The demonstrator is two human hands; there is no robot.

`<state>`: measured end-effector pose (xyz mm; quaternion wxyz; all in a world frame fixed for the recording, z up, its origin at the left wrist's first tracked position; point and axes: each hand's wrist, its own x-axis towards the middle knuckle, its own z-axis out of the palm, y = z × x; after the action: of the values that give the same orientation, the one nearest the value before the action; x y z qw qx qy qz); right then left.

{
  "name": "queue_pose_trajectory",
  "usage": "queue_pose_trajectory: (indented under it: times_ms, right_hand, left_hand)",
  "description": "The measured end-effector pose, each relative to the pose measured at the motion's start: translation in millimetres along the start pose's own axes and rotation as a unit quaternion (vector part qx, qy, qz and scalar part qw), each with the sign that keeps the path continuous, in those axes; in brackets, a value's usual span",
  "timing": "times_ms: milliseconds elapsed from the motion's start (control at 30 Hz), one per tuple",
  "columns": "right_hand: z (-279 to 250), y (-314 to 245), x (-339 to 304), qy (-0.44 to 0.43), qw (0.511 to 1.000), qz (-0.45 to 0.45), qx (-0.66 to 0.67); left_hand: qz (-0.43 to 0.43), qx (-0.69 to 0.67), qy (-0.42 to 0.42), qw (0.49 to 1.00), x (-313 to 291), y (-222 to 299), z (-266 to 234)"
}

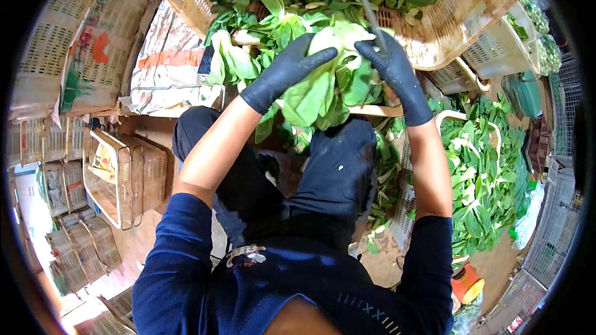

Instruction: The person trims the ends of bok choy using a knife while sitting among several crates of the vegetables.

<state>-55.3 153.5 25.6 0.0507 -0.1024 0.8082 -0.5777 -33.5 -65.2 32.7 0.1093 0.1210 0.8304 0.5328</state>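
My left hand (287, 73), in a black glove, is closed around a bok choy (313, 94), its pale base turned away from me and its green leaves hanging toward my lap. On the other side my right hand (392, 69), also gloved in black, grips a knife (370, 15) whose narrow blade points up and away. The fingers of the right hand come close to the base of the bok choy; whether they touch it is hard to tell. Just left of the held plant lie more bok choy (234, 62).
Ahead, a tilted cream plastic crate (475, 22) holds bok choy and leaves. At right, a heap of leafy greens (475, 192) fills another container. Wire-handled crates (146, 170) stand at left, near a wrapped stack (171, 65). An orange object (465, 283) lies at lower right.
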Motion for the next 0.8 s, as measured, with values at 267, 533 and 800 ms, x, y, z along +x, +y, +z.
queue_pose_trajectory:
  times_ms: [267,533,800]
  right_hand:
    - [-60.7,97.8,-86.5,0.144,0.912,0.198,0.329]
    - [-360.4,224.1,-268.2,0.495,0.808,0.022,0.318]
    - [-7.9,173.8,-261.1,0.285,0.852,0.208,0.387]
  left_hand:
    - [0.104,-0.013,0.213,0.971,-11.1,-42.8,-55.8]
    - [-0.06,0.228,0.329,0.914,-18.2,-200.2,-137.1]
    - [-0.224,0.365,0.409,0.806,-22.0,-210.8,-133.3]
